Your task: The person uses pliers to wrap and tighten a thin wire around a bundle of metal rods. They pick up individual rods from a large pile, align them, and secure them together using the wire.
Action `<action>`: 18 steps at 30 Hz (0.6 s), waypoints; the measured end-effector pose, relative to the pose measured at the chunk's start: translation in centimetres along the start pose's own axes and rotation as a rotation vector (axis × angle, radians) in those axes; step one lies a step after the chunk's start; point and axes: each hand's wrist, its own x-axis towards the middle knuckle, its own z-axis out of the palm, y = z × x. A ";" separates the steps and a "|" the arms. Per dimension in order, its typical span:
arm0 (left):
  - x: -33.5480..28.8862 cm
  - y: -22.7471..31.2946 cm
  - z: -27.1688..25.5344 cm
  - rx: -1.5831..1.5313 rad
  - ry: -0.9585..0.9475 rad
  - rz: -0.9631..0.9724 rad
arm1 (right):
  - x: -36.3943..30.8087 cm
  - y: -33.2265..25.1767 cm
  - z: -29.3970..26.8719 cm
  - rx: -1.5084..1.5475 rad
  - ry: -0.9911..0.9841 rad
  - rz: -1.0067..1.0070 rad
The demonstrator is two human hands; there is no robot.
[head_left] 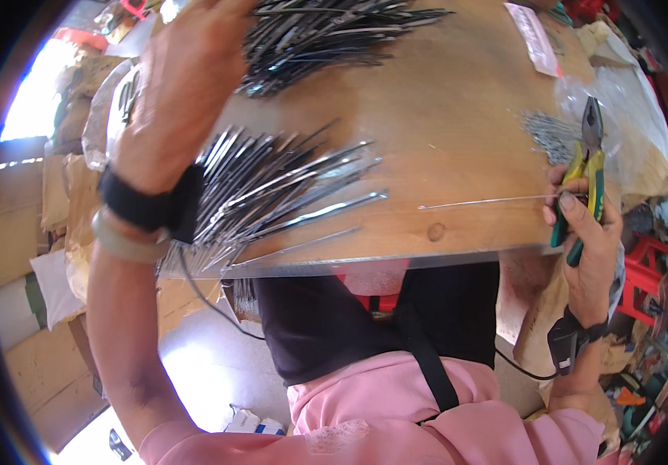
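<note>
My right hand [588, 225], at the right side of the wooden table [434, 167], is closed around pliers [593, 139] with yellow and green handles. The dark jaws point away from me. A thin straight metal wire [489, 203] reaches leftward from the same fingers, its far end over the wood. At the far left, my left hand [194, 74] is against the left side of a heap of dark, thin metal strips [326, 39]; its fingertips are cut off or hidden. A second heap of shiny strips [272, 182] lies nearer me, beside my left wrist.
Small grey metal pieces [552, 133] lie in a heap beyond the pliers. A clear plastic bag [621, 101] and a pink printed strip [534, 40] are at the far right. A red stool [644, 271] stands right of the table. Cables hang from both wrist bands.
</note>
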 end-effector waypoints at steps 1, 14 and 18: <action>-0.4 -0.1 -1.7 0.039 0.008 0.027 | 0.0 0.1 -0.1 0.167 -0.007 0.042; -9.9 13.7 -5.0 -2.035 -0.203 -1.548 | -3.2 2.5 1.1 0.719 -0.148 0.194; -12.1 16.6 -4.3 -2.458 -0.201 -1.560 | -3.4 1.6 0.4 0.374 -0.122 0.078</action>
